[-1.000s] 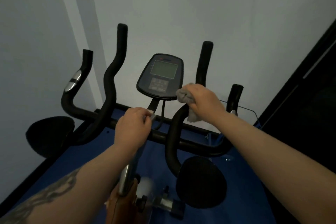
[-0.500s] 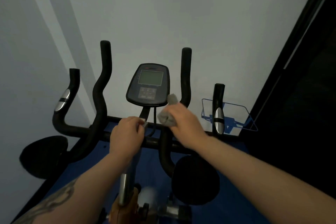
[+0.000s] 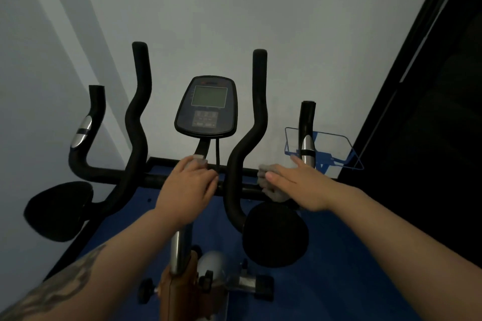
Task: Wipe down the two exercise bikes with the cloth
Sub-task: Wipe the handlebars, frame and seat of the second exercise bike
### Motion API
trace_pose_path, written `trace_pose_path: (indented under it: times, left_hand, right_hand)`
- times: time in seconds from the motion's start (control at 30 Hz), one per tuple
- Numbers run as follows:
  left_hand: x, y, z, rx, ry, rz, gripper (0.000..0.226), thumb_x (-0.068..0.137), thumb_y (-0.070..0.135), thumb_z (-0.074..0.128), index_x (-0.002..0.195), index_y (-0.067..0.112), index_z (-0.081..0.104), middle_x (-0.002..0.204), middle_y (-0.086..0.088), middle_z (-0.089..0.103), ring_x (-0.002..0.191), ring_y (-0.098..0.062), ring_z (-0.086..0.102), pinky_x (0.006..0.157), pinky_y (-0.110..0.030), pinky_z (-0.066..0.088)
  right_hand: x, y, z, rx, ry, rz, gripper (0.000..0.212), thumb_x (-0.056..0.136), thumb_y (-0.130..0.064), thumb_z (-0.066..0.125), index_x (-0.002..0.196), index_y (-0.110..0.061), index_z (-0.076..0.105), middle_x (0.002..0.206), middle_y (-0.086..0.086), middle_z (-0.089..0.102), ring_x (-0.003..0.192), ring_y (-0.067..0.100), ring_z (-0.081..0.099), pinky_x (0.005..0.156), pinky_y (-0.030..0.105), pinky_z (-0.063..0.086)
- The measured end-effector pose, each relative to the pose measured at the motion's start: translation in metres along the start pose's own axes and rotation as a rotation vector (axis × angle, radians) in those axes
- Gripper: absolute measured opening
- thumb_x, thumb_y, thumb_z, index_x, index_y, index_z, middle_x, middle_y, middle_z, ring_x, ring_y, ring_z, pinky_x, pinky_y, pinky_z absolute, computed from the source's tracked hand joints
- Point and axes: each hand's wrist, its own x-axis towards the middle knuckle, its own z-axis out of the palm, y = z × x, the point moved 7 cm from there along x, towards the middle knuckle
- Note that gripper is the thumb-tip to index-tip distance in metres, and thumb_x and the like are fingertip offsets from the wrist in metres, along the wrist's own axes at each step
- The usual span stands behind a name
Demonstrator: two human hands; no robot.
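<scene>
Now we press the cloth [image 3: 271,185] flat on the crossbar [image 3: 156,179].
Right hand [image 3: 300,185], fingers straight, pins the soft, light rag; left hand [image 3: 190,185] curls round the console stem [image 3: 202,150], steadying the rigid bike.

We find no readable text anywhere. The console [image 3: 206,107] has a reddish mark above its screen [image 3: 209,96], likely a brand logo, but it is too blurred for us to read. The screen itself shows blank grey-green, no digits. The button pad [image 3: 205,118] below it carries small pale marks we cannot make out. The silver sensor plates [image 3: 82,132] on the grips bear a dark band, no lettering we can tell.
</scene>
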Motion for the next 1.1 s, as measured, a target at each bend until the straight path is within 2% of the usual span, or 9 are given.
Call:
trace_pose_path:
  times: [0.07,0.13,0.27,0.43,0.67,0.73,0.9,0.97,1.1]
  left_hand:
    - [0.0,0.001,0.007,0.044,-0.081,0.021,0.033,0.097,0.033,0.034,0.086,0.027,0.065,0.083,0.011,0.065,0.092,-0.01,0.058,0.114,-0.031,0.015]
    - [0.001,0.002,0.005,0.064,-0.087,-0.005,0.035,0.098,0.033,0.033,0.085,0.026,0.064,0.08,0.01,0.065,0.091,-0.012,0.058,0.112,-0.033,0.02]
    - [0.0,0.005,-0.003,0.07,-0.071,-0.003,0.029,0.098,0.029,0.043,0.081,0.023,0.064,0.076,0.007,0.066,0.087,-0.017,0.06,0.096,-0.034,0.035]
    - [0.0,0.005,-0.005,0.048,-0.046,-0.034,0.03,0.097,0.029,0.044,0.077,0.02,0.064,0.076,0.003,0.064,0.086,-0.019,0.059,0.086,-0.031,0.035]
    - [0.001,0.004,-0.003,0.035,-0.064,-0.027,0.031,0.098,0.033,0.042,0.086,0.02,0.068,0.083,0.001,0.064,0.09,-0.018,0.058,0.088,-0.03,0.032]
    - [0.0,0.002,-0.003,0.03,-0.071,-0.03,0.034,0.099,0.035,0.038,0.087,0.022,0.067,0.082,0.003,0.064,0.09,-0.016,0.057,0.089,-0.029,0.031]
    - [0.0,0.001,-0.003,0.036,-0.052,-0.031,0.036,0.098,0.033,0.039,0.083,0.02,0.068,0.078,0.002,0.064,0.086,-0.018,0.059,0.088,-0.03,0.033]
    - [0.001,0.001,-0.002,0.038,-0.062,-0.03,0.036,0.098,0.033,0.038,0.082,0.02,0.068,0.077,0.002,0.064,0.086,-0.017,0.058,0.089,-0.03,0.033]
    - [0.0,0.003,-0.004,0.018,-0.083,-0.052,0.036,0.098,0.034,0.038,0.087,0.021,0.069,0.082,0.002,0.064,0.088,-0.016,0.058,0.09,-0.029,0.031]
  right_hand:
    - [0.004,-0.011,0.003,0.009,-0.073,-0.016,0.057,0.1,-0.056,0.012,0.15,-0.031,0.027,0.147,0.002,0.044,0.141,0.022,0.029,0.104,0.017,0.01]
    - [0.015,-0.031,0.012,0.073,-0.126,-0.034,0.057,0.102,-0.054,0.014,0.149,-0.027,0.03,0.145,0.001,0.047,0.131,0.022,0.044,0.105,0.027,0.028]
    - [0.02,-0.045,0.012,0.421,-0.199,-0.01,0.062,0.101,-0.057,0.014,0.14,-0.022,0.048,0.134,-0.005,0.053,0.12,0.014,0.05,0.103,0.027,0.033]
    - [0.006,-0.016,-0.004,0.048,-0.184,-0.15,0.036,0.101,-0.044,0.042,0.128,-0.025,0.056,0.114,-0.002,0.063,0.105,0.016,0.058,0.096,0.038,0.046]
    - [0.033,-0.038,0.014,0.008,-0.157,-0.163,0.038,0.101,-0.044,0.042,0.129,-0.019,0.047,0.112,0.004,0.06,0.098,0.018,0.057,0.081,0.029,0.041]
    - [0.026,-0.028,0.006,-0.147,-0.192,-0.198,0.039,0.099,-0.049,0.044,0.129,-0.024,0.045,0.102,-0.001,0.061,0.09,0.015,0.058,0.078,0.03,0.044]
    - [0.019,-0.011,0.001,-0.386,-0.235,-0.198,0.027,0.097,-0.053,0.043,0.107,-0.028,0.041,0.083,-0.012,0.053,0.075,0.004,0.053,0.066,0.026,0.038]
    - [0.029,-0.027,0.01,-0.358,-0.263,-0.199,0.026,0.099,-0.05,0.041,0.108,-0.026,0.04,0.086,-0.008,0.056,0.079,0.011,0.056,0.069,0.029,0.04]
    - [0.038,-0.046,0.017,-0.124,-0.227,-0.204,0.04,0.101,-0.042,0.042,0.132,-0.017,0.039,0.107,0.005,0.061,0.097,0.021,0.058,0.083,0.033,0.045]
